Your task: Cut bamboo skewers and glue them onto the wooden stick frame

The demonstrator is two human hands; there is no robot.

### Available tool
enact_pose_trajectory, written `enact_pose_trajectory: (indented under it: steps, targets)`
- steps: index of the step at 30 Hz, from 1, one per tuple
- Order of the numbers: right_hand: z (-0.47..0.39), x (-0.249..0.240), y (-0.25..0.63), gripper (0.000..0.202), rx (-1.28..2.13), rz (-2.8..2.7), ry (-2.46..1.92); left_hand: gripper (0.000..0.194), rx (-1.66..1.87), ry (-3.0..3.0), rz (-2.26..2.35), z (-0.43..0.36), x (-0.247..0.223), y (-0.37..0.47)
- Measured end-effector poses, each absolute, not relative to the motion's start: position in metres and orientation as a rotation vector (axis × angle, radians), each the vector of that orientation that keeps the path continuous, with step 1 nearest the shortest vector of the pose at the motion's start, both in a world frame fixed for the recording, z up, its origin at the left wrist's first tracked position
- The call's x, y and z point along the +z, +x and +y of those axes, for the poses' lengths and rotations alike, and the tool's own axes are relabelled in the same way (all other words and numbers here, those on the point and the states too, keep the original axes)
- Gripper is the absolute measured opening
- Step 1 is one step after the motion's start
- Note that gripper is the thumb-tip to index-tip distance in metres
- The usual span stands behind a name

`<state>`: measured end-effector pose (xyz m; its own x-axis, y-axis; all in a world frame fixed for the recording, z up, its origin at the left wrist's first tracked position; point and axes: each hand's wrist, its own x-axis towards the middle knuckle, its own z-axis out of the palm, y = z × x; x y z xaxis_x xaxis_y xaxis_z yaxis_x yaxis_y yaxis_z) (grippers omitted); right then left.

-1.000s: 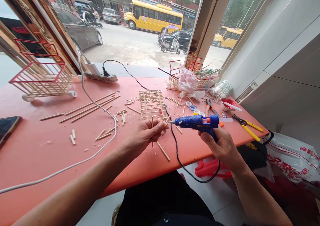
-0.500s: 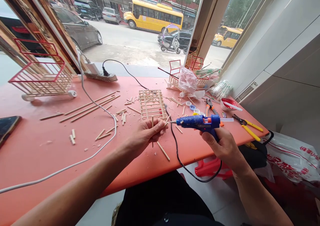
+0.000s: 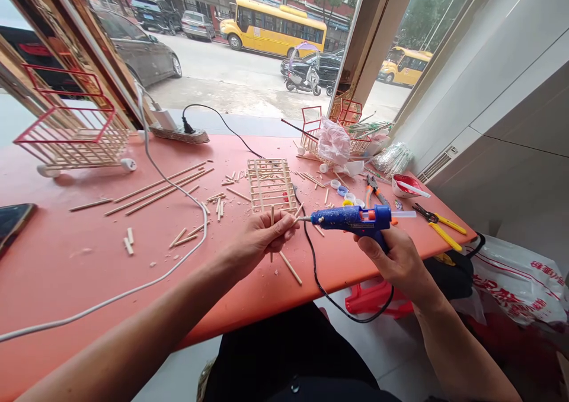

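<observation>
My left hand (image 3: pixel 272 233) pinches short wooden sticks (image 3: pixel 272 212), one upright and one slanting toward the right. My right hand (image 3: pixel 395 256) is wrapped round the handle of a blue glue gun (image 3: pixel 344 216), a clear glue stick poking out of its back. The gun's nozzle touches or nearly touches the slanting stick at my left fingertips. Just beyond my left hand a slatted wooden frame (image 3: pixel 269 186) lies flat on the orange table (image 3: pixel 106 283). Loose sticks (image 3: pixel 291 268) are scattered around it.
A small wooden cart (image 3: pixel 84 141) with red trim stands at the left, near a power strip (image 3: pixel 180 134). A white cable crosses the table. Bottle caps, orange pliers (image 3: pixel 376 190), yellow-handled pliers (image 3: pixel 440 224) and a red bowl (image 3: pixel 408 185) are at the right. The gun's black cord hangs over the front edge.
The glue gun has shifted slightly left, bringing its nozzle closer to the slanting stick. My left hand holds nearly the same position.
</observation>
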<state>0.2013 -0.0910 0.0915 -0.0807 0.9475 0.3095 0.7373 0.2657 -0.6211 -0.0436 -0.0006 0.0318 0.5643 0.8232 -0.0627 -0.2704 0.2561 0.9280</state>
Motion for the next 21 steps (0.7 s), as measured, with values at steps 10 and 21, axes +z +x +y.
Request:
enact_pose_trajectory:
  steps: [10, 21]
  targets:
    - [-0.0915, 0.0908, 0.2033, 0.043, 0.362, -1.903, -1.517, 0.05, 0.812, 1.022, 0.596, -0.0016, 0.0334, -0.0428]
    - [-0.0919, 0.0908, 0.2034, 0.046, 0.364, -1.876, -1.553, 0.049, 0.8, 1.023, 0.583, -0.0009, 0.0302, -0.0432]
